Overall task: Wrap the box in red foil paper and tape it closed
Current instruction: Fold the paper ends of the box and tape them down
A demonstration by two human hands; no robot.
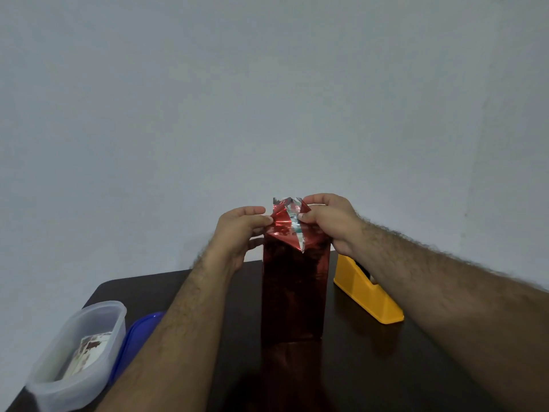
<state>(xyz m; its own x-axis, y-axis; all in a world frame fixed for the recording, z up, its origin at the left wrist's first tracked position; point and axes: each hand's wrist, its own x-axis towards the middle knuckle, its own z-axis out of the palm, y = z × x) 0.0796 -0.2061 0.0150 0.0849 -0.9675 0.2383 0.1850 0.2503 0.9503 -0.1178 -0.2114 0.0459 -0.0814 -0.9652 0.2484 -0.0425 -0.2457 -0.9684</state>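
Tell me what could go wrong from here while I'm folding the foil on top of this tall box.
The wrapped box stands tall on its narrow end on the table, so pressure from the left hand or right hand might tip it.
The top foil flaps are already crinkled and could tear or crease unevenly.
Both hands pinch the flaps, and the yellow tape dispenser sits untouched to the right; letting go to reach it could let the folds spring open.

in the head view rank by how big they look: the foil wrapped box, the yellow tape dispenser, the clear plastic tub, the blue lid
1. foil wrapped box
2. clear plastic tub, though it sits nearer the camera
3. yellow tape dispenser, partly hidden by an arm
4. blue lid, mostly hidden, so unsure
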